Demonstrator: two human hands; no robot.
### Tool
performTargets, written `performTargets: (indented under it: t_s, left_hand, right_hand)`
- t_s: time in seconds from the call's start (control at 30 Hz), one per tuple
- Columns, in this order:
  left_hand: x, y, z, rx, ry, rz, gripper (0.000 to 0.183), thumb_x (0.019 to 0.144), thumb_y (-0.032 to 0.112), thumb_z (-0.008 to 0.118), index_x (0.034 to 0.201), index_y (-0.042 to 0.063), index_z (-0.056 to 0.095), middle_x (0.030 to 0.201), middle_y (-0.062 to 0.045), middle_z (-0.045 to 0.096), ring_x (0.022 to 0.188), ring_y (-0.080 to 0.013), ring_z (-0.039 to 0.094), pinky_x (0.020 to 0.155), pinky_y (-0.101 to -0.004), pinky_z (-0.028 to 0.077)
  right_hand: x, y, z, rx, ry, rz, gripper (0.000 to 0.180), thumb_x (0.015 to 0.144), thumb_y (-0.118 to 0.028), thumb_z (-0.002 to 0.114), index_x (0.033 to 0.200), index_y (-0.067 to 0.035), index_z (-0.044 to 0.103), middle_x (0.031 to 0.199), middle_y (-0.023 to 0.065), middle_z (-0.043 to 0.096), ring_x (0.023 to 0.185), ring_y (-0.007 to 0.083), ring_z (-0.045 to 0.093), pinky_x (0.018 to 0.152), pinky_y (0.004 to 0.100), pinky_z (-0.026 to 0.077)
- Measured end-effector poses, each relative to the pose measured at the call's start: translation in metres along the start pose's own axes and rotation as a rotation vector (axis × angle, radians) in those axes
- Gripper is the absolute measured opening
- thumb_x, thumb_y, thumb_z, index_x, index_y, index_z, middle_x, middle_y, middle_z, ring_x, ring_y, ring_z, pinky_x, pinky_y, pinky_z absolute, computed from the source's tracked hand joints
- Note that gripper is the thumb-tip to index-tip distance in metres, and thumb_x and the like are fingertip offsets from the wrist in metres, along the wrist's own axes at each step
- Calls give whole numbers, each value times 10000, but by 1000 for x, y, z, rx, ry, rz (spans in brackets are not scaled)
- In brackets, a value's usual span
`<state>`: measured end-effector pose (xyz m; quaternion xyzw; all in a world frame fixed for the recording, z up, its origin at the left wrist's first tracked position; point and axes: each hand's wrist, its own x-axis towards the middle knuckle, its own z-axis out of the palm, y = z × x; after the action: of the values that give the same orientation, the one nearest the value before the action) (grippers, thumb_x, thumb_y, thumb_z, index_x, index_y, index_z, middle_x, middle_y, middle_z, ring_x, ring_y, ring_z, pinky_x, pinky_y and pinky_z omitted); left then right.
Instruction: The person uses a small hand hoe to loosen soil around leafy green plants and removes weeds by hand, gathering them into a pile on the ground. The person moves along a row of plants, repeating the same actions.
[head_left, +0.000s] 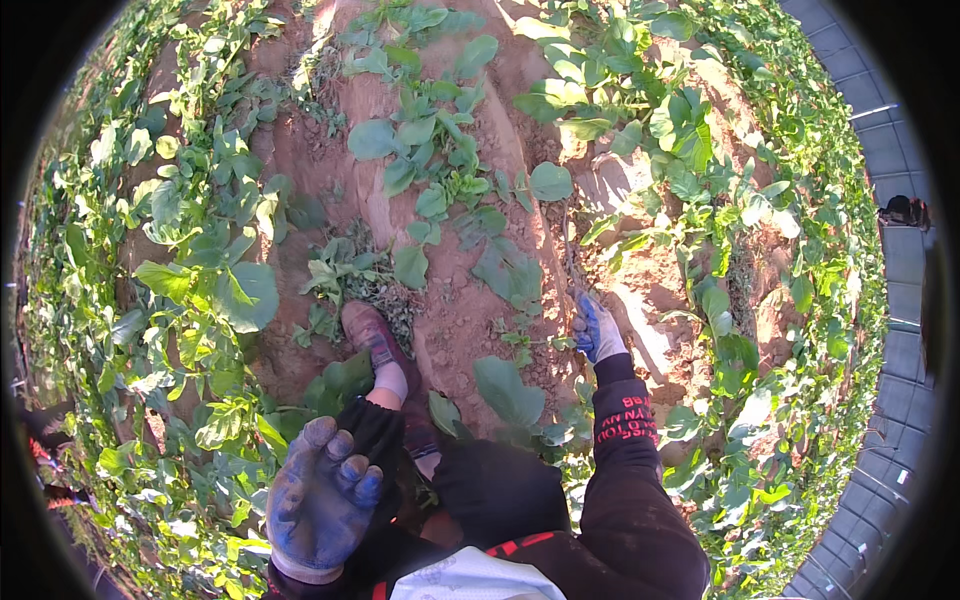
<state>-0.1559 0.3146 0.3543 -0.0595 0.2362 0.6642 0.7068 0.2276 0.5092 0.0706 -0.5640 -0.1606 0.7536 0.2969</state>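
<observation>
My left hand (322, 495), in a soiled blue and white work glove, is raised palm up near my knee with its fingers partly curled and nothing in it. My right hand (595, 324), gloved alike, reaches down to the soil at the right side of the ridge. Its fingers are bent around the near end of a thin, dark stem or rod (568, 240) that runs up along the ridge; which of the two it is cannot be told. Leafy green plants (450, 187) grow along the ridge beyond my hands, with a broad leaf (510, 390) nearer my body.
My shoe (367, 326) stands in the furrow by a heap of wilted weeds (375, 281). Dense leafy rows (187, 285) rise at the left, with more plants (720, 315) at the right. Grey ground sheeting (904, 300) borders the field at the far right, with a dark object (904, 211) on it.
</observation>
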Motion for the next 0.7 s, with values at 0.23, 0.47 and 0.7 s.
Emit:
performTargets:
  t_s: [0.23, 0.47, 0.7]
  left_hand:
    - [-5, -1, 6, 8, 23, -1, 424, 973, 169, 421, 1373, 31, 393, 1274, -116, 504, 1142, -245, 515, 1062, -444, 368]
    - [-3, -1, -1, -31, -10, -19, 430, 979, 166, 410, 1385, 28, 377, 1279, -117, 488, 1153, -253, 506, 1073, -452, 356]
    - [-3, -5, 8, -5, 87, -13, 418, 955, 175, 489, 1335, 20, 408, 1231, -117, 511, 1092, -251, 543, 1025, -438, 410]
  right_hand:
    - [-77, 34, -12, 92, 132, 110, 375, 991, -339, 441, 1311, -149, 491, 524, -74, 339, 358, 45, 293, 316, 197, 223]
    - [-44, -26, 22, 233, -260, -144, 450, 1003, -372, 408, 1379, -127, 380, 510, -68, 299, 335, 49, 259, 299, 201, 217]
    - [62, -80, 121, 70, -41, -152, 331, 952, -338, 530, 1232, -161, 535, 578, -39, 428, 377, 77, 344, 325, 218, 261]
